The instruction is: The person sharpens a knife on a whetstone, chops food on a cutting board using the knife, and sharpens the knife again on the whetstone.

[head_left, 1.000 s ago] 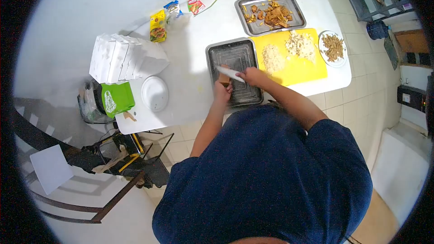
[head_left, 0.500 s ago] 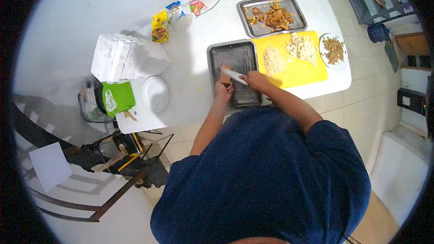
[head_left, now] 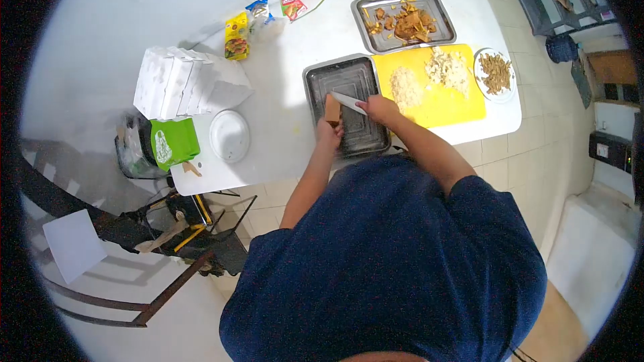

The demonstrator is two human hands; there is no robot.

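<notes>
My left hand [head_left: 329, 135] is closed around the lower end of a brown rectangular block [head_left: 333, 108], holding it over a dark metal tray [head_left: 352, 75]. In my right hand [head_left: 380, 108] is the handle of a knife [head_left: 349, 102]. Its pale blade slants across to the upper end of the block, apparently touching it. The exact contact is too small to make out. Just right of the tray lies a yellow cutting board [head_left: 439, 115] bearing a pile of finely chopped pale pieces [head_left: 404, 87] and a pile of coarser pale pieces [head_left: 448, 70].
Behind the board is a metal tray [head_left: 360, 30] of browned food. A plate [head_left: 480, 87] of brown strips sits at right. Stacked white boxes [head_left: 171, 84], a white plate [head_left: 229, 137], a green bag [head_left: 176, 146] and a yellow packet [head_left: 237, 37] are on the left.
The knife has shifted slightly up the block and its blade angle has changed a little. Both hands keep their holds. The whole view has moved slightly.
</notes>
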